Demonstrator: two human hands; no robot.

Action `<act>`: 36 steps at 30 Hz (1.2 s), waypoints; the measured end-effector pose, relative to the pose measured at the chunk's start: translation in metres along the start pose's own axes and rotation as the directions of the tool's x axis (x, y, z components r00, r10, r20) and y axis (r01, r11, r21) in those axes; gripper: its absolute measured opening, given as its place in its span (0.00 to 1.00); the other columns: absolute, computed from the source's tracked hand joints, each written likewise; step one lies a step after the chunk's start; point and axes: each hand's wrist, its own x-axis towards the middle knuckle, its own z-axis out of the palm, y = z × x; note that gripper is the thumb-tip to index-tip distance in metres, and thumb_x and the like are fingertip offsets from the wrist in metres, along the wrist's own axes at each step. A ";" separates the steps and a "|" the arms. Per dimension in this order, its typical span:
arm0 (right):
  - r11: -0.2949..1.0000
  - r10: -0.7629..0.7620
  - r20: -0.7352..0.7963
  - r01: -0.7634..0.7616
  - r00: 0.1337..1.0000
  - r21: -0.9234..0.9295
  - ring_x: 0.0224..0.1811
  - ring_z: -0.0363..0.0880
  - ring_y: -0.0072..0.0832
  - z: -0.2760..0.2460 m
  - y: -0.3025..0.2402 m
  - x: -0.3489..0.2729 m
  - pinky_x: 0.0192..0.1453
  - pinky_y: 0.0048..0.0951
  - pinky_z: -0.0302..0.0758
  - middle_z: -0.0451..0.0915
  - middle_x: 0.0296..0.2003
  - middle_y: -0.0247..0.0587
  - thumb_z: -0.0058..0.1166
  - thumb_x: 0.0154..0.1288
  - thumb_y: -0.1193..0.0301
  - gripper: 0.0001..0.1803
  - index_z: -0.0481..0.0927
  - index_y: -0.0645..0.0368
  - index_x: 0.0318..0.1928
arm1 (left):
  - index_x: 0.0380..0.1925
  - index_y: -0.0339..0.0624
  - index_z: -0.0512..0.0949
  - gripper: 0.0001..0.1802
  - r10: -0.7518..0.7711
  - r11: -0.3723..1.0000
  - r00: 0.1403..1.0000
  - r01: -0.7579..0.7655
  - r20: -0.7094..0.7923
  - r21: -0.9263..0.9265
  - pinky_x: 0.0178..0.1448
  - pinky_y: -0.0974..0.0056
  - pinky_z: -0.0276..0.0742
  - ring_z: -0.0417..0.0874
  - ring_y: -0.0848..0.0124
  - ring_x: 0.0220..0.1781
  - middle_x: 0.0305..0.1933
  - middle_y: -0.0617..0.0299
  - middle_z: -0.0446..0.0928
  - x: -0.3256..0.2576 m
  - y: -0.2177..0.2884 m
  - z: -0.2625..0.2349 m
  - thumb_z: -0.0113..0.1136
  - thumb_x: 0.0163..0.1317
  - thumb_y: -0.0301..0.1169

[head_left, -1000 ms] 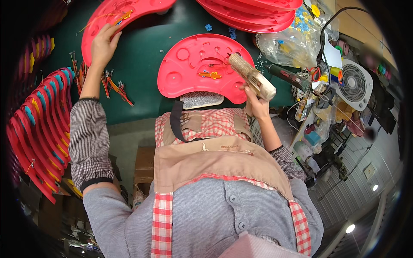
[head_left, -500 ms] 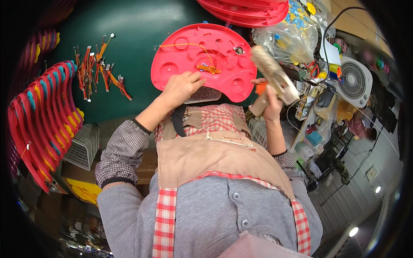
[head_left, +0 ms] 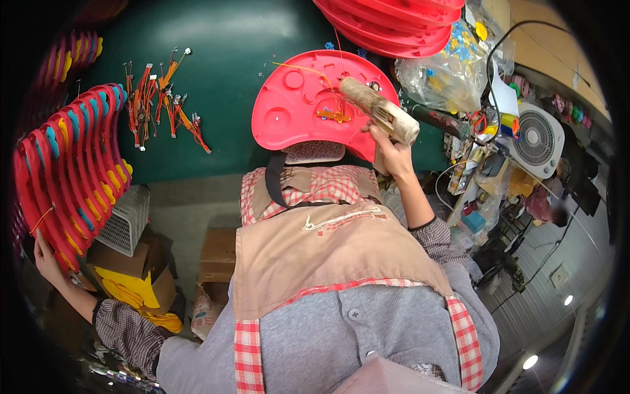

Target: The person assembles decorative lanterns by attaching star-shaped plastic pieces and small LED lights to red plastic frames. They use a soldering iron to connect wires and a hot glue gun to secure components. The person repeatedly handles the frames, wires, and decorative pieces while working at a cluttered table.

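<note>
In my right hand (head_left: 392, 152) is a grubby cream pistol-shaped tool that looks like a glue gun (head_left: 387, 113). My fingers are closed round its handle, and its barrel slants up to the left over a red plastic panel (head_left: 279, 128). The panel is curved, with round recesses. Fixed on it are a small orange circuit board (head_left: 333, 115), thin wires and a small round part. Far to the left, my left hand (head_left: 49, 259) reaches the lower edge of a stack of red panels (head_left: 65, 177). Its fingers look stretched out, and an orange wire shows just above the fingertips.
Bundles of orange-red wires (head_left: 154, 105) lie on the dark green table (head_left: 223, 59). More red panels (head_left: 394, 26) are piled at the far side. A plastic bag (head_left: 446, 82) and a fan (head_left: 537, 138) are on the right. Below left are a white crate (head_left: 125, 223) and a cardboard box (head_left: 161, 292).
My left hand has left the red panel and swung far left to the stack. The glue gun has moved left over the panel. The whole view has shifted slightly.
</note>
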 end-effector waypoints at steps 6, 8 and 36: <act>0.990 0.138 -0.022 -0.138 0.990 -0.005 0.38 0.85 0.23 -0.028 0.007 0.000 0.44 0.29 0.79 0.87 0.37 0.37 0.62 0.73 0.67 0.15 0.82 0.64 0.52 | 0.60 0.29 0.79 0.17 0.344 0.915 0.934 -0.356 0.092 0.188 0.67 0.67 0.72 0.80 0.70 0.60 0.59 0.57 0.82 -0.003 -0.015 -0.036 0.60 0.76 0.29; 0.999 -0.016 -0.139 0.021 0.990 0.034 0.33 0.82 0.20 -0.024 0.004 -0.013 0.40 0.27 0.77 0.87 0.31 0.34 0.62 0.72 0.66 0.12 0.84 0.63 0.46 | 0.57 0.29 0.81 0.15 0.394 0.915 0.913 -0.377 -0.110 0.145 0.67 0.66 0.73 0.80 0.69 0.60 0.60 0.56 0.81 -0.021 0.038 -0.012 0.61 0.75 0.26; 0.997 0.068 0.110 -0.062 0.992 -0.052 0.38 0.84 0.23 -0.014 -0.040 -0.003 0.45 0.29 0.81 0.87 0.40 0.36 0.65 0.71 0.69 0.17 0.81 0.65 0.54 | 0.60 0.48 0.84 0.37 0.061 0.645 0.986 0.080 -0.156 0.760 0.65 0.54 0.77 0.82 0.50 0.64 0.65 0.53 0.81 -0.057 0.033 0.062 0.62 0.65 0.65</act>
